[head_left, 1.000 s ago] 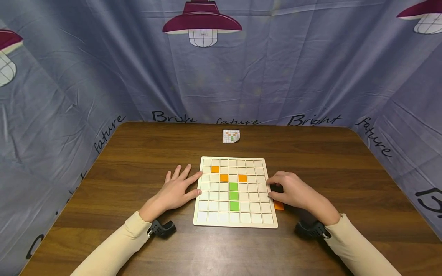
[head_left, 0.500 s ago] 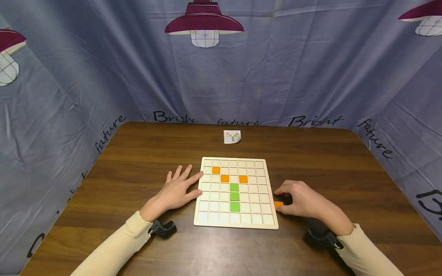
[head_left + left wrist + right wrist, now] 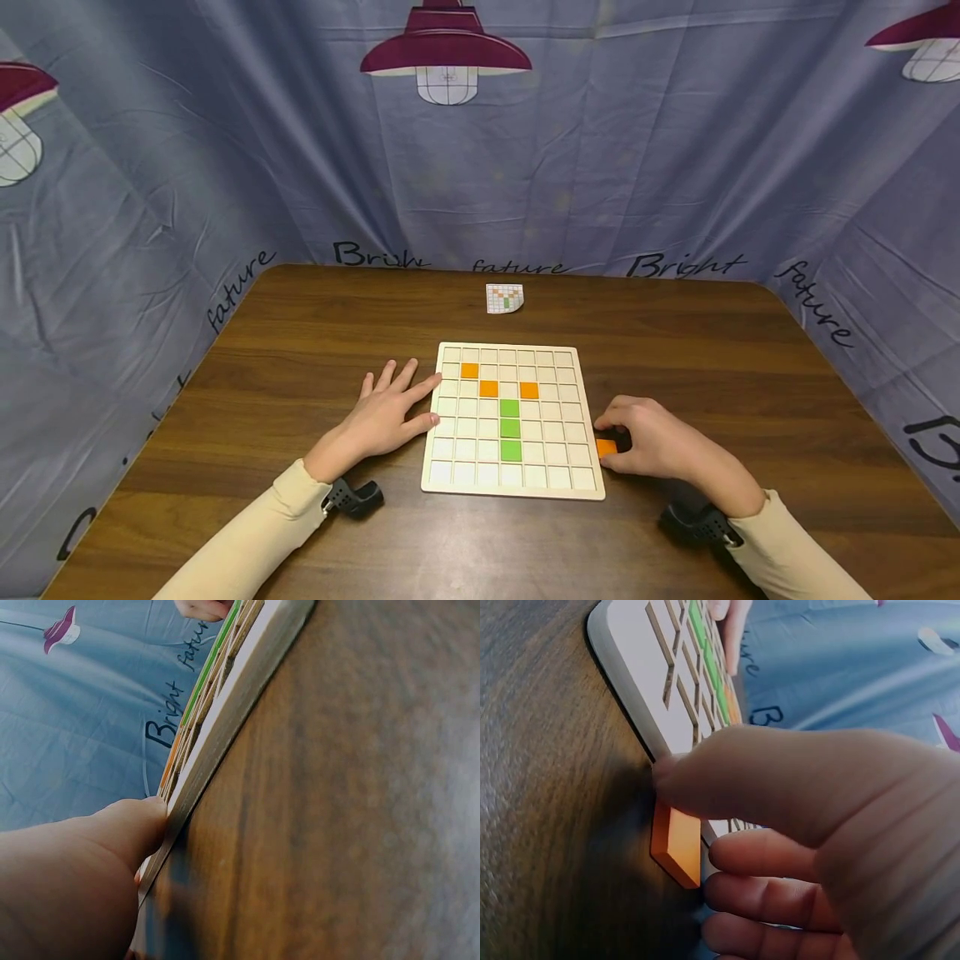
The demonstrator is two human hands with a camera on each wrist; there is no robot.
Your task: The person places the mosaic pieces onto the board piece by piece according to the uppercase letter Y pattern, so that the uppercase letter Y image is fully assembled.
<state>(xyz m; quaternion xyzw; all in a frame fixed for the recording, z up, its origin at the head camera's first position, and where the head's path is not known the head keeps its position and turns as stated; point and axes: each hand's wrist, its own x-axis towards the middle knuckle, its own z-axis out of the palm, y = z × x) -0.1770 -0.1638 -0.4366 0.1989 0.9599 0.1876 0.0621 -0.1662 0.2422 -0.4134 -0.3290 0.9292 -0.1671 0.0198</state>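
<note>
A pale square board (image 3: 465, 450) with a grid of recesses lies on the table, with orange tiles (image 3: 469, 371) and green tiles (image 3: 510, 428) in it. My left hand (image 3: 377, 421) lies spread at its left side; thumb and index fingertip touch the edge, as the thumb (image 3: 139, 825) shows in the left wrist view. Off the board's right edge sits a loose orange tile (image 3: 606, 448). Beside it is my right hand (image 3: 656, 442), fingers bent. In the right wrist view its thumb (image 3: 697, 776) meets one end of that tile (image 3: 676, 844); the index fingertip's contact is hidden there.
A small paper card (image 3: 505, 298) with a printed grid of orange and green squares lies behind the board. The wooden table (image 3: 337, 317) meets a blue-grey curtain (image 3: 600, 150) at the back. Black cameras (image 3: 356, 498) are strapped to both wrists.
My right hand has come back from the board's right edge toward my body, down to the loose orange tile, then nearly stopped. My left hand stays in place.
</note>
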